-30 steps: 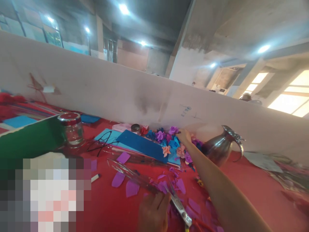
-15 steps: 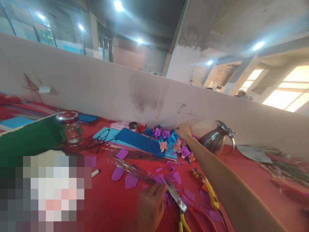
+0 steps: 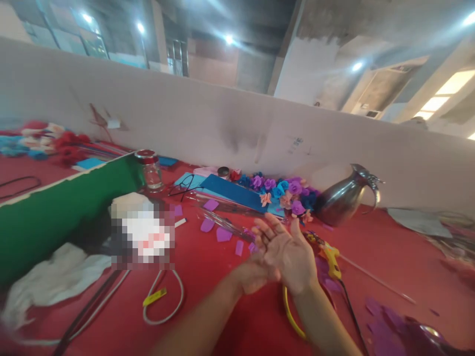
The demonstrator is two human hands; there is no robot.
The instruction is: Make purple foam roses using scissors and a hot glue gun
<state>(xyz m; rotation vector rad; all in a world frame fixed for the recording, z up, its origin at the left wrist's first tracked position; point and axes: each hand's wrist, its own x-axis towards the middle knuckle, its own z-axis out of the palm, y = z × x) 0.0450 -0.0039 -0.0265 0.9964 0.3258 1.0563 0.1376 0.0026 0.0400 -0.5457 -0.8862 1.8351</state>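
Note:
My right hand [image 3: 291, 254] is raised over the red table with its palm turned up and fingers spread. Nothing lies in it. My left hand [image 3: 252, 273] meets its wrist side, thumb stretched out; its other fingers are partly hidden behind the right hand. Below them shows the yellow handle [image 3: 289, 315] of scissors, whose blades are hidden. Purple petal pieces [image 3: 223, 234] are scattered to the left of the hands. Beyond the fingertips sits a pile of paper flowers [image 3: 295, 186] in purple, blue and peach. A yellow glue gun [image 3: 331, 259] lies to the right.
Dark blue sheets [image 3: 233, 192], glasses [image 3: 187, 188] and a glass jar [image 3: 151, 173] stand at the back left. A metal jug [image 3: 341, 195] leans by the partition [image 3: 208, 123]. A green panel [image 3: 74, 202] and a looped white cable [image 3: 181, 291] are on the left.
My right hand has come back from the flowers by the partition to meet my left. My left hand has left the scissors blades and moved right. The view has shifted.

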